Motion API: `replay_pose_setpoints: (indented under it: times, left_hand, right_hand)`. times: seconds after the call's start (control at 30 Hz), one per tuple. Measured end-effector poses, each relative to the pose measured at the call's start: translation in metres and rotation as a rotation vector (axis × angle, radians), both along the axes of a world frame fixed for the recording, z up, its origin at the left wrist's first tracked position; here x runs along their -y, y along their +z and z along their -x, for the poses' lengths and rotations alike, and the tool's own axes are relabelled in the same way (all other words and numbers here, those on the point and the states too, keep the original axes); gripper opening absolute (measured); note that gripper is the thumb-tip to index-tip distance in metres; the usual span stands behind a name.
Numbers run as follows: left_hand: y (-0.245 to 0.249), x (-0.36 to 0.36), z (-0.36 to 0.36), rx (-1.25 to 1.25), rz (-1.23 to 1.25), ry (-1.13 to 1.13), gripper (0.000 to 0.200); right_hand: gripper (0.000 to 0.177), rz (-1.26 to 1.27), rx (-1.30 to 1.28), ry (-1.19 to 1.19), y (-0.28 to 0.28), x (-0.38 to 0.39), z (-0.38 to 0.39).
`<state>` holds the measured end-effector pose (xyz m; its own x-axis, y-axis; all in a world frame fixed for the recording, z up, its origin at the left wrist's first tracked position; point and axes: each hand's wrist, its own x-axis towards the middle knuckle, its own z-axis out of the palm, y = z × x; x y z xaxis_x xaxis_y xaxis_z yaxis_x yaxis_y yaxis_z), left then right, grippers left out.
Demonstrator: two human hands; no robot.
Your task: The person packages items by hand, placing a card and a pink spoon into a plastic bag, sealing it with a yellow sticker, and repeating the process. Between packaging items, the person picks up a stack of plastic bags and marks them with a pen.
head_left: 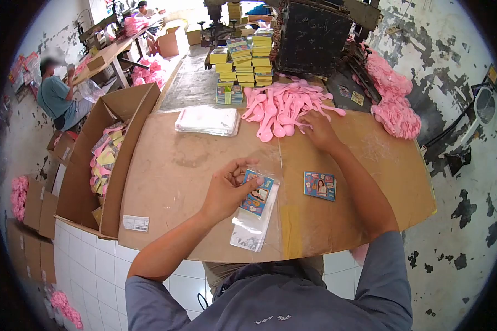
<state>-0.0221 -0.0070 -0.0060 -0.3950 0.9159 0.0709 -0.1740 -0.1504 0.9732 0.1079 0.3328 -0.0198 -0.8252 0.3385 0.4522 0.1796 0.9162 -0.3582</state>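
Observation:
My left hand [226, 190] grips a clear plastic bag [248, 236] with a blue printed card [255, 203] inside its upper part, the thumb pressed over the card. At the front edge of a heap of pink plastic spoons [276, 113], my right hand [319, 131] has its thumb and fingers closed round the end of one spoon. A small stack of similar blue cards [319, 186] lies on the cardboard-covered table [176, 182], below the right hand. Farther back on the left sits a pile of clear bags [207, 121].
Bundled card stacks [243, 66] rise behind the spoons, beside a dark machine [309, 41]. An open carton [111, 207] with packed pieces stands at the table's left side. Pink bundles [392, 99] lie at the right. A person [61, 96] sits far left.

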Motion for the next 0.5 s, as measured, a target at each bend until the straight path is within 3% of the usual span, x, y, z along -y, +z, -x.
replay_pose_setpoints:
  times: [0.17, 0.27, 0.37, 0.47, 0.5]
  left_hand:
    - [0.005, -0.001, 0.003, 0.088, 0.027, -0.005, 0.038]
    - [0.007, 0.001, 0.008, 0.058, 0.066, -0.027, 0.033]
    - [0.004, 0.0, 0.005, 0.021, 0.033, -0.03, 0.031]
    - [0.003, 0.001, 0.0, -0.006, -0.006, -0.029, 0.029]
    - [0.004, 0.001, -0.001, -0.011, -0.01, -0.035, 0.028]
  right_hand:
    - [0.022, 0.158, -0.046, 0.089, 0.022, 0.02, -0.009]
    - [0.018, 0.432, 0.031, 0.168, 0.059, 0.075, -0.026]
    - [0.018, 0.532, 0.019, 0.315, 0.066, 0.114, -0.045]
    - [0.016, 0.837, -0.041, 0.208, 0.073, 0.137, -0.051]
    - [0.016, 0.81, -0.047, 0.218, 0.072, 0.136, -0.051]
